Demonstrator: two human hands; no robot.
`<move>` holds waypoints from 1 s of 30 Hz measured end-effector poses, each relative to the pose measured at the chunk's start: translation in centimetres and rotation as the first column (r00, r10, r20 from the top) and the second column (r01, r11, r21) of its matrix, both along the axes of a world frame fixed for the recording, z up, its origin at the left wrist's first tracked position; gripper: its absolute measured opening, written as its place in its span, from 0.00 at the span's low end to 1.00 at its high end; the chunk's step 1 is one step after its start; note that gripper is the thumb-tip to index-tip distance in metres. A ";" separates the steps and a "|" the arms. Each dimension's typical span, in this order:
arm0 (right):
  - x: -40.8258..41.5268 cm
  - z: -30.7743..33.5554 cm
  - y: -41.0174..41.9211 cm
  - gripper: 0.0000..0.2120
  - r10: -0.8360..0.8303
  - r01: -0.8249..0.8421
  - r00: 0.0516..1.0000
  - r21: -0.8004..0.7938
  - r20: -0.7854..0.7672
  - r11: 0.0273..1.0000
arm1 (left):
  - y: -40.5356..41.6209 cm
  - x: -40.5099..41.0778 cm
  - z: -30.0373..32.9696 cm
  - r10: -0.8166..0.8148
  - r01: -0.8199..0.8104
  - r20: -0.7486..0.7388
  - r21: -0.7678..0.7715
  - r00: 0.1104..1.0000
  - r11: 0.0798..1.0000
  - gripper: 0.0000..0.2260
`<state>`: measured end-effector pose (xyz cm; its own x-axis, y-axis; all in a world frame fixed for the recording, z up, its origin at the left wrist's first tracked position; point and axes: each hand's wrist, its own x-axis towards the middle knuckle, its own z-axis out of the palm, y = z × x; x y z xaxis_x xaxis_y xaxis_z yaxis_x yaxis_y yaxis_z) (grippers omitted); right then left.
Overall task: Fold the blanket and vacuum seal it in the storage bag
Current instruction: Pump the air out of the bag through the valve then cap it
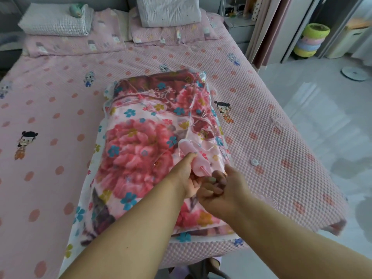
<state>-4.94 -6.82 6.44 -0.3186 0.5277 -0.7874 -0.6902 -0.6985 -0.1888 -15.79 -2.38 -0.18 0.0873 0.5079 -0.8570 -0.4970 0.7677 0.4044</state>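
The folded blanket, all big pink flowers and small blue ones, lay inside the clear storage bag on the pink bed cover, set toward the near right corner of the bed. The plastic was loose and wrinkled over the far end, catching the light along a crease.

On top of the bag, near its right edge, sat a pink pump, a stubby rounded thing lying at a slant. The left hand gripped it from the left, thumb up along the body and the fingers curled under its near end. The right hand came in from the other side, fingers bent and bunched together against the pump's near end, touching the left hand's fingers. Whether those right fingers actually pinched something there or only pressed, I could not tell; the knuckles hid it.

Just to the right of the bag, on the bed cover, lay a small white round cap, apart from both hands.

At the head of the bed were a folded white quilt on the left with a little green plush toy on top, and a grey-white pillow propped further right. Beyond the bed, on the floor, stood a stack of coloured rings and a round white disc.
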 end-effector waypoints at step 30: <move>1.1 -2.1 -2.3 0.32 0.026 -0.028 0.999 -0.062 -0.038 0.998 | -0.2 0.3 -4.1 0.022 -0.029 0.076 0.089 0.997 0.996 0.27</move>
<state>-3.82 -9.15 4.33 -0.3614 0.4684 -0.8062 -0.6766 -0.7267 -0.1190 -15.44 -2.62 -4.29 0.1354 0.5853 -0.7995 -0.5473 0.7168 0.4321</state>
